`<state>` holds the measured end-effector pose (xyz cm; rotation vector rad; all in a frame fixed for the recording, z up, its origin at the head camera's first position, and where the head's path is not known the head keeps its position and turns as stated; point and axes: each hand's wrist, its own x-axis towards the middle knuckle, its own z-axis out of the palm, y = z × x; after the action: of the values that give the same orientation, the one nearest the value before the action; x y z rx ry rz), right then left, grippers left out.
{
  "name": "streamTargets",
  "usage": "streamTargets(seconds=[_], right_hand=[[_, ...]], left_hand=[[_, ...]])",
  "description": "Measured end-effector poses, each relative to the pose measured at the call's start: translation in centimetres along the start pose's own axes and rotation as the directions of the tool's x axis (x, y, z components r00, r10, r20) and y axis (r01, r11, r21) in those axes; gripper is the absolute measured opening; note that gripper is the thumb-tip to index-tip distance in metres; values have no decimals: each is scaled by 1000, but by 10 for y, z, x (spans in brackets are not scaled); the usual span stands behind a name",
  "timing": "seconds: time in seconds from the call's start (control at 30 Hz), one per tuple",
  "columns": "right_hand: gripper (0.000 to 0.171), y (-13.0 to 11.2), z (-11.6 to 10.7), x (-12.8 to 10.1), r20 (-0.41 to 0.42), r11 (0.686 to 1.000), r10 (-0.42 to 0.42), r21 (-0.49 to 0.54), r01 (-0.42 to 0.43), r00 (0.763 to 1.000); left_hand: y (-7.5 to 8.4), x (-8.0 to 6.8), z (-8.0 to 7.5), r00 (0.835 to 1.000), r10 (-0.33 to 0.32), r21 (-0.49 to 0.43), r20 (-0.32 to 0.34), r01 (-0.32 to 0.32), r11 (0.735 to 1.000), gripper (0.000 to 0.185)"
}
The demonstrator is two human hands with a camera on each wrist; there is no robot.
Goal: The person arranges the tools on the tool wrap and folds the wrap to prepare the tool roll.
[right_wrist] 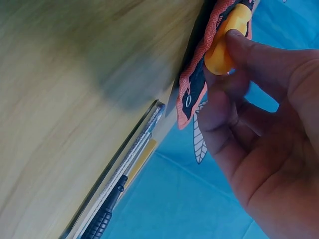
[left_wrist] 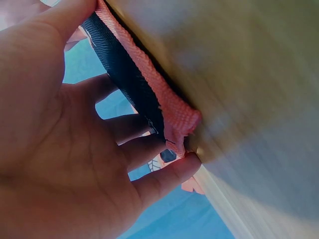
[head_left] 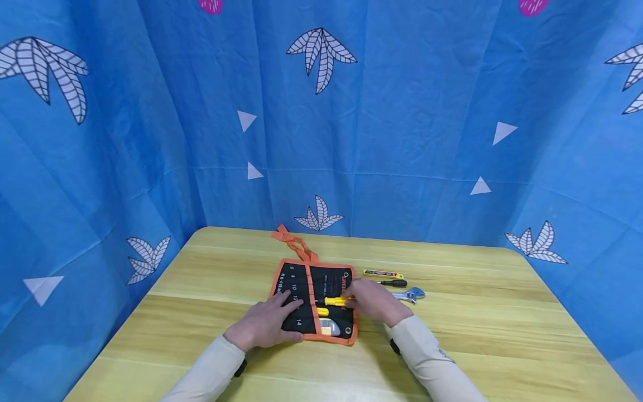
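At lower centre of the frame, the left hand (head_left: 264, 325) rests with spread fingers on a black tool pouch (head_left: 313, 301) on the wooden table (head_left: 482, 329). Just right, the right hand (head_left: 374, 302) pinches a yellow screwdriver (head_left: 335, 301) lying across the pouch.

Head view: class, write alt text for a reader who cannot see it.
A person's right hand grips a yellow-handled tool on an open black and orange tool roll, while the left hand rests flat on it. Three more tools lie to the right on the wooden table.
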<state>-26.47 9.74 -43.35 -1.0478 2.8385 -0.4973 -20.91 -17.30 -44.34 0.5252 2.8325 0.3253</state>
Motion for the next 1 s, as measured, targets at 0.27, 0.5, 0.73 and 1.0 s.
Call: streamTargets(seconds=[0.27, 0.5, 0.73, 1.0], right_hand=[[16, -1, 2, 3, 2, 1000, 4, -9, -4, 1000], [19, -2, 4, 5, 34, 1000, 12, -19, -12, 999], [16, -2, 3, 4, 51, 998, -42, -52, 45, 998], [17, -5, 4, 5, 102, 994, 6, -109, 5, 995]], left_hand=[[0, 1, 0, 1000, -4, 10, -2, 4, 1000, 81], [0, 0, 1, 1000, 0, 6, -2, 0, 1000, 81], [1, -2, -1, 1000, -4, -12, -5, 4, 1000, 80], [0, -1, 0, 1000, -5, -11, -4, 5, 1000, 80]])
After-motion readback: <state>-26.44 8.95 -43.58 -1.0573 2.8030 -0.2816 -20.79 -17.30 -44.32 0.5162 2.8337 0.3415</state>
